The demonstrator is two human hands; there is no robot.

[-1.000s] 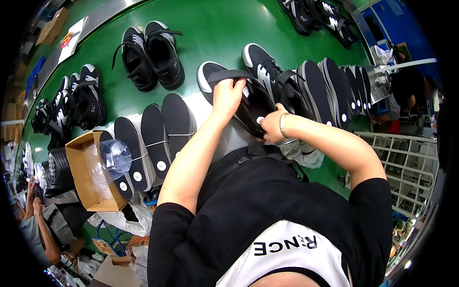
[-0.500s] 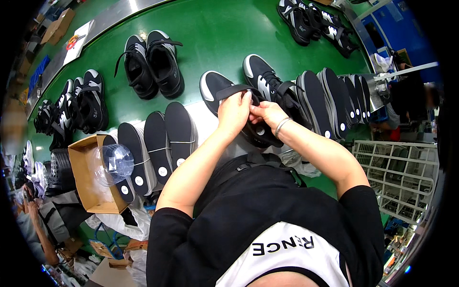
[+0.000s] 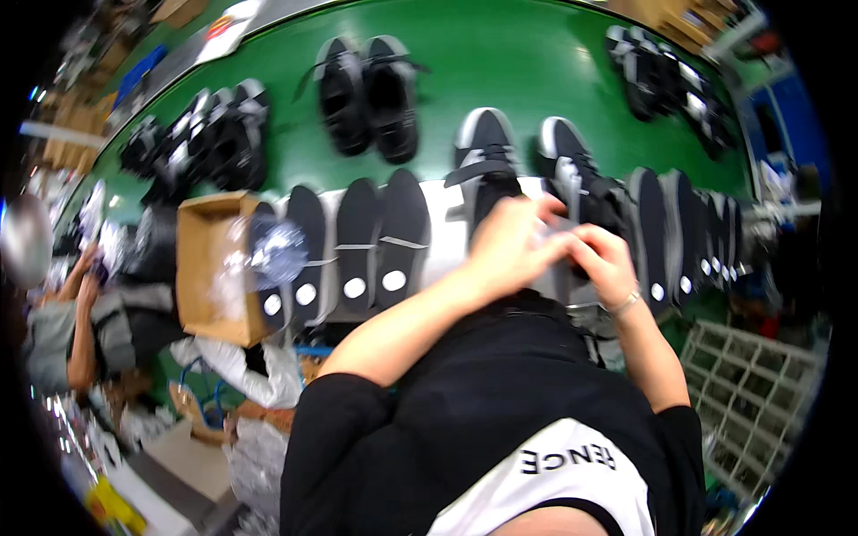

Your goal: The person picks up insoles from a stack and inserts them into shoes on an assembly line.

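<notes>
My left hand [image 3: 511,246] and my right hand [image 3: 609,264] are close together in front of my waist, both smeared by motion. The right thumb and fingers come together in a pinch beside the left fingertips. A pale patch shows between the hands, too blurred to name. Just beyond the left hand stands a black sneaker [image 3: 487,138] with a light toe edge and a strap across it, its heel partly hidden by the hand. Its mate, another black sneaker [image 3: 565,147], stands to the right, beyond the right hand.
Banded stacks of black insoles [image 3: 357,228] line the near edge on the left, with more insoles [image 3: 648,223] on the right. A cardboard box [image 3: 201,268] holds clear plastic. Other sneakers [image 3: 389,98] stand across the green table [image 3: 509,54]. A white wire rack [image 3: 746,393] is at right.
My hands have come out of the left sneaker of the near pair and drawn back towards my body. That sneaker now stands straighter. The whole view has shifted, moving the table things rightward.
</notes>
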